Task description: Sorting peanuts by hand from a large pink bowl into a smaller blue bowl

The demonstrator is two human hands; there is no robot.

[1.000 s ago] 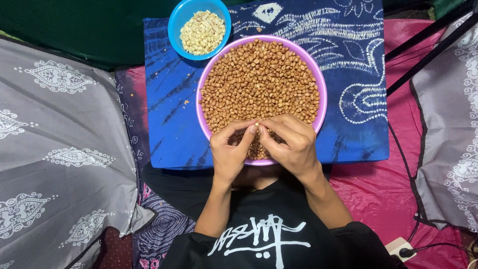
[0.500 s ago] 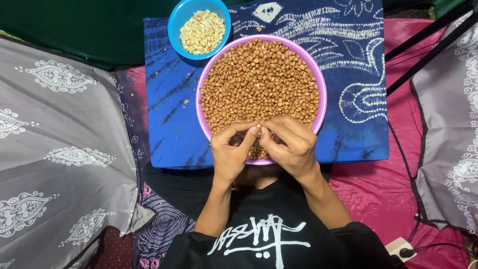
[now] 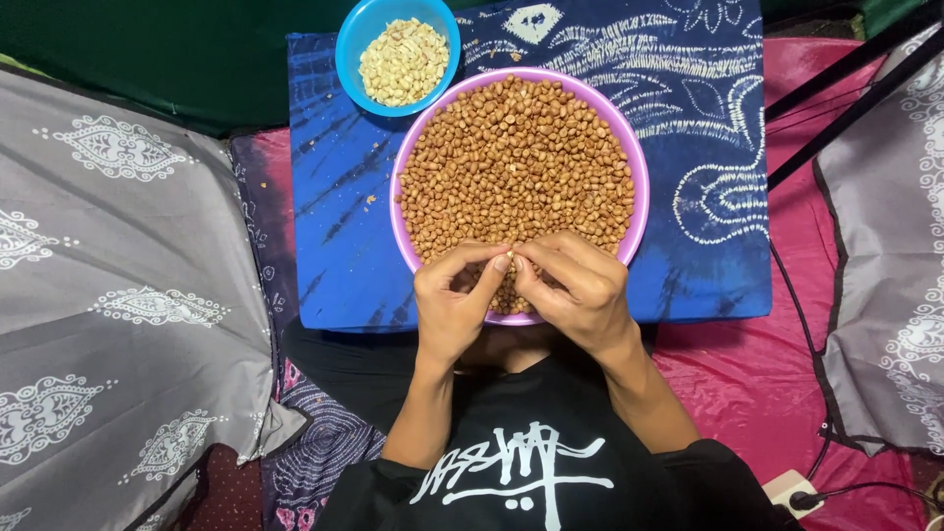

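Both hands met at the lower middle of the frame, over the near rim of the purple bowl (image 3: 398, 211). The left hand (image 3: 449, 313) and right hand (image 3: 580, 295) each closed a fingertip grip on one peanut (image 3: 509, 257) between them. The blue bowl (image 3: 346, 61) of peeled nuts lay toward the upper left, nearer the left hand.

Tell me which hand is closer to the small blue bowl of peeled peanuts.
Left. The left hand sits below the blue bowl, slightly to its right. The right hand lies further right, beyond the left. Both hover over the purple bowl's near edge.
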